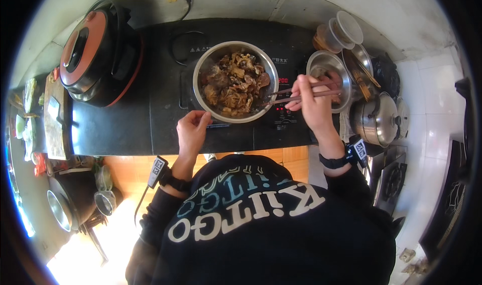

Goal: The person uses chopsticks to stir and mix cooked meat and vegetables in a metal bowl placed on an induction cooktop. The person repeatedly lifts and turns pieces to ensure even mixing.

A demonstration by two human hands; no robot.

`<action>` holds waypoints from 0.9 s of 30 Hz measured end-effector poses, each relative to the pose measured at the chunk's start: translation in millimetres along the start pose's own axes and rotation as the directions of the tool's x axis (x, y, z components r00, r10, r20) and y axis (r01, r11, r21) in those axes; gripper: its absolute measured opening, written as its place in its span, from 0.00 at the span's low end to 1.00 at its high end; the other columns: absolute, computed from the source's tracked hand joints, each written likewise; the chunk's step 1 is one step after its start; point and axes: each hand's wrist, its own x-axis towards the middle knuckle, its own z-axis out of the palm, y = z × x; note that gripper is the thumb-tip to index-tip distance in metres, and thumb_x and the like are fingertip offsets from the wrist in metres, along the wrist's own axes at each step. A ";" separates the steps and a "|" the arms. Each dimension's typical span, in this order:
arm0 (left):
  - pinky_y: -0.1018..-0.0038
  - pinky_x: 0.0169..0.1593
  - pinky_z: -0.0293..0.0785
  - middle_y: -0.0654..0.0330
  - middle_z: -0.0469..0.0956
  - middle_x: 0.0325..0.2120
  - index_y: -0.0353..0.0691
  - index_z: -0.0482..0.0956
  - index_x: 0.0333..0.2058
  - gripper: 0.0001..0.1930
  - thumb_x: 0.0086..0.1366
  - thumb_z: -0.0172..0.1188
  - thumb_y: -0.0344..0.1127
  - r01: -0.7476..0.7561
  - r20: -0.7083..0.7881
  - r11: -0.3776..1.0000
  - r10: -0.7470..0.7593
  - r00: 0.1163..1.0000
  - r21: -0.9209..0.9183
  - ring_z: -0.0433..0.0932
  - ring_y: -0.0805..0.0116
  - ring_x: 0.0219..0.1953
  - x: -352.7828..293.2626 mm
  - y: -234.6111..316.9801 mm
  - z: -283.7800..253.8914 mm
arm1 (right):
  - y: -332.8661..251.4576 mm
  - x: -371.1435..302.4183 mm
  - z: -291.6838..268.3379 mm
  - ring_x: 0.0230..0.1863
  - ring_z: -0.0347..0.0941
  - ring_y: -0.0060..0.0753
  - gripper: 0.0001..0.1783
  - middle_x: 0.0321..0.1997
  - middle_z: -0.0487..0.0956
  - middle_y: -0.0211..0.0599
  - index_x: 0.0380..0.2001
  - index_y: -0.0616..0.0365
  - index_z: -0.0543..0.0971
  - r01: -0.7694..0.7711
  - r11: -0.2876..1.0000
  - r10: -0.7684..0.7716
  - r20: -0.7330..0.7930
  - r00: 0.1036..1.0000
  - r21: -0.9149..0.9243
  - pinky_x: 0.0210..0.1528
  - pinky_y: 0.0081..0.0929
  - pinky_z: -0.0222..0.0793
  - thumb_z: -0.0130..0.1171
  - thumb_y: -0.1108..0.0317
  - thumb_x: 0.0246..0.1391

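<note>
A steel bowl (200,95) of browned meat pieces (236,84) sits on a black induction cooker (285,119) in front of me. At its near left rim, my left hand (191,134) has thumb and fingers closed on the edge. My right hand (314,107), to the right of the bowl, grips a pair of dark chopsticks (321,90). Their tips reach over the right rim to the edge of the meat.
Right of the cooker stand a smaller steel bowl (315,61), clear plastic tubs (349,26) and a lidded pot (369,122). A red-lidded electric cooker (95,49) occupies the left counter, beside a cutting board (56,129). A dark pot (75,199) stands lower left.
</note>
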 end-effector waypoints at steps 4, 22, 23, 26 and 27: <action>0.81 0.29 0.71 0.60 0.80 0.21 0.30 0.79 0.32 0.11 0.56 0.67 0.33 -0.049 -0.081 0.999 0.050 0.996 0.013 0.76 0.79 0.23 2.3 1.5 8.8 | 13.1 2.3 29.9 0.17 0.76 0.24 0.19 0.18 0.73 0.34 0.23 0.65 0.72 -0.131 0.991 0.131 0.000 0.991 -0.028 0.18 0.15 0.70 0.46 0.64 0.66; 0.80 0.29 0.73 0.59 0.81 0.21 0.31 0.77 0.33 0.12 0.52 0.68 0.30 -0.016 -0.096 0.993 0.027 0.995 0.117 0.78 0.77 0.23 13.9 13.3 1.7 | 4.3 6.4 0.0 0.17 0.74 0.20 0.19 0.23 0.76 0.32 0.28 0.64 0.75 0.154 0.988 -0.152 -0.092 0.984 0.011 0.19 0.13 0.70 0.45 0.61 0.67; 0.80 0.29 0.72 0.59 0.81 0.21 0.31 0.78 0.34 0.12 0.52 0.68 0.30 -0.005 -0.105 0.994 0.016 0.994 0.113 0.77 0.78 0.23 13.1 13.1 1.0 | 5.3 8.5 1.3 0.18 0.75 0.20 0.19 0.23 0.76 0.32 0.28 0.64 0.75 0.184 0.982 -0.188 -0.092 0.978 -0.048 0.20 0.13 0.70 0.45 0.61 0.67; 0.81 0.29 0.72 0.59 0.81 0.21 0.31 0.78 0.35 0.13 0.53 0.68 0.30 0.001 -0.119 0.996 0.010 0.993 0.093 0.77 0.79 0.22 11.1 11.5 -1.1 | 13.6 14.1 7.6 0.20 0.76 0.22 0.18 0.24 0.78 0.33 0.28 0.64 0.75 0.190 0.971 -0.206 -0.102 0.973 -0.145 0.22 0.16 0.71 0.46 0.62 0.66; 0.81 0.29 0.71 0.59 0.81 0.21 0.31 0.78 0.35 0.13 0.53 0.68 0.30 -0.009 -0.117 0.997 0.018 0.993 0.075 0.76 0.79 0.22 10.9 10.3 -0.6 | 17.2 15.3 8.5 0.20 0.77 0.22 0.18 0.24 0.78 0.33 0.27 0.64 0.76 0.177 0.973 -0.194 -0.106 0.975 -0.151 0.22 0.16 0.71 0.47 0.63 0.66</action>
